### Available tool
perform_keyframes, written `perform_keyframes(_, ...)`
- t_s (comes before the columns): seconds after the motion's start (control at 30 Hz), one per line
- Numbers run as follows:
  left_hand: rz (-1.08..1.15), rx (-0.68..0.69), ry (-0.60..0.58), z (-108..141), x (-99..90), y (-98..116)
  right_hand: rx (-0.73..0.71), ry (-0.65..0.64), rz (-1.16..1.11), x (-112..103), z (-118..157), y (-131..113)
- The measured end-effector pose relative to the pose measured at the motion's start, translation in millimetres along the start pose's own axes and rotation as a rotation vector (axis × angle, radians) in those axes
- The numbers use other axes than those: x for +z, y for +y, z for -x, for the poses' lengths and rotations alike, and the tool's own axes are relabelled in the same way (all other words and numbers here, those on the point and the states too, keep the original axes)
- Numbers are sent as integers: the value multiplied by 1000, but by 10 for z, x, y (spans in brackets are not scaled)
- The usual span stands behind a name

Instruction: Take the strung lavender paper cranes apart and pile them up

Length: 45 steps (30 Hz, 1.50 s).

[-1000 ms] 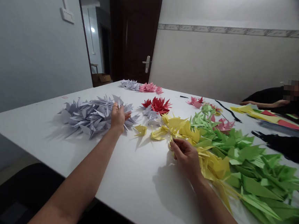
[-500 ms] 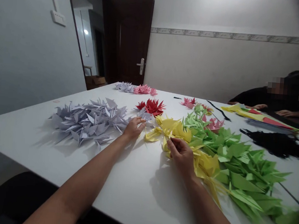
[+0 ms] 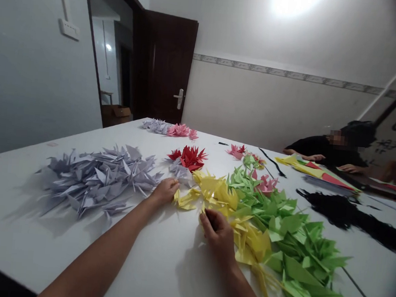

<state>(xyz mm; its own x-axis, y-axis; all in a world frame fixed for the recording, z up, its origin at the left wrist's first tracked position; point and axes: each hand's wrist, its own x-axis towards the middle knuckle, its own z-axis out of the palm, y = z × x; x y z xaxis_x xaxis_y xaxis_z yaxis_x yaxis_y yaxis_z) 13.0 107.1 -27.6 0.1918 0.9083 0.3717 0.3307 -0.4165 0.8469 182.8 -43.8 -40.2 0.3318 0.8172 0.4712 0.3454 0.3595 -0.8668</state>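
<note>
My left hand (image 3: pixel 165 192) is closed at the left end of a yellow folded paper piece (image 3: pixel 188 200), its fingers pressed together there. Closer to me, my right hand (image 3: pixel 217 232) is pinched; what is between its fingertips is too small to make out. Just beyond it lies a heap of yellow folded paper (image 3: pixel 218 192). To the left of my left hand spreads a large pile of pale lilac paper pieces (image 3: pixel 101 177). Red paper pieces (image 3: pixel 192 157) sit behind the yellow ones. Green folded papers (image 3: pixel 298 231) stretch along the right side.
Pink and lilac pieces (image 3: pixel 179 130) lie at the table's far edge. Black strands (image 3: pixel 348 215) and coloured sheets (image 3: pixel 320 174) are on the right. A person in black (image 3: pixel 340 149) leans on the table at the far right. Behind stands a dark open door (image 3: pixel 166 67).
The view has tilted up and turned right. My left hand has gone from spread fingers to closed at the yellow piece. My right hand remains pinched.
</note>
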Motion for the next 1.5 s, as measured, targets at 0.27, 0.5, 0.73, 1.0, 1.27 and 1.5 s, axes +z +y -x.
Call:
perform_keyframes(0.27,312,-2,359,43,12,17,56,-29,-22,22,27,7)
perform_keyframes(0.5,761,-76,299,318,91,647,-4,44,-22,4,-7,10)
perform_keyframes(0.73,991,-255,-68,665,251,800,-103,-84,-100,3,75,-81)
perform_keyframes(1.0,882,-232,-175,648,275,699,-40,-161,-68,25,30,-105)
perform_keyframes(1.27,842,-224,-176,657,284,729,-10,-147,-48,24,15,-89)
perform_keyframes(1.5,859,-257,-151,669,332,718,25,-56,-97,27,-12,-77)
